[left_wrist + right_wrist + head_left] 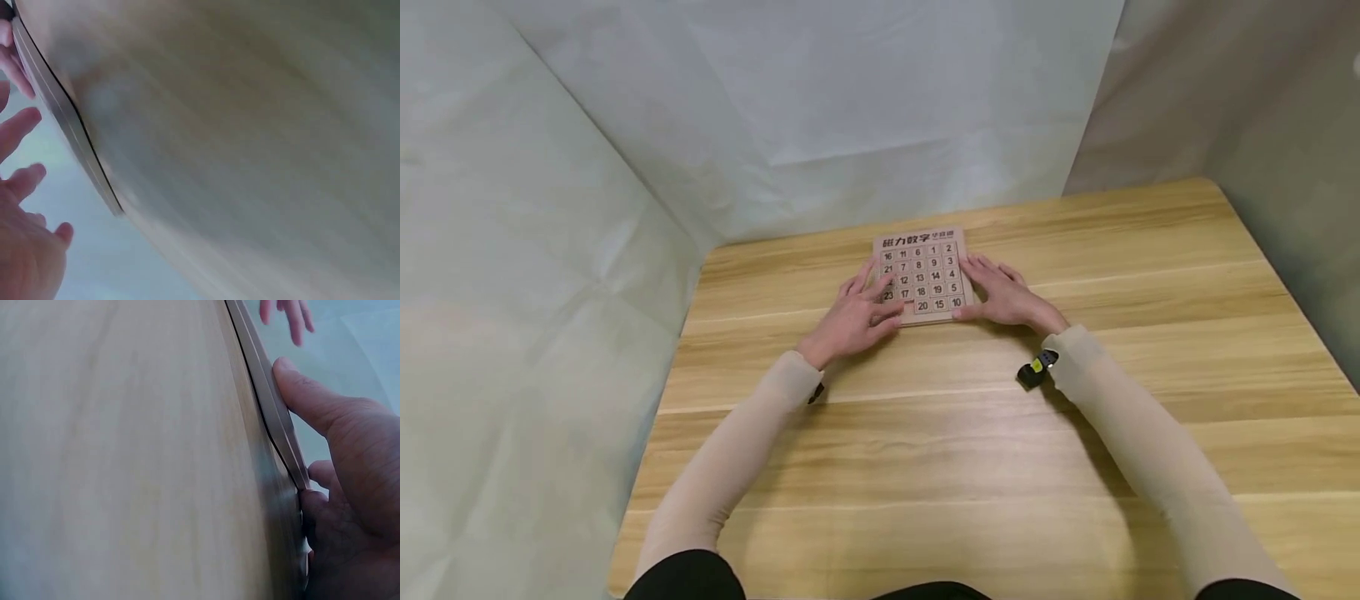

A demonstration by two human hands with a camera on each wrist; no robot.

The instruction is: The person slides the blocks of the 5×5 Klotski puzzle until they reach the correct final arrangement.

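Wood-grain table [1075, 467] — hands flank flat square-tiled board [922, 275].

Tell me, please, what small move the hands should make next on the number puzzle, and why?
Probably slide tile 20 left into the empty cell at the bottom row. The left hand already has fingers on the puzzle board by that gap, while the right hand rests against the board's right edge, apparently steadying it on the table.
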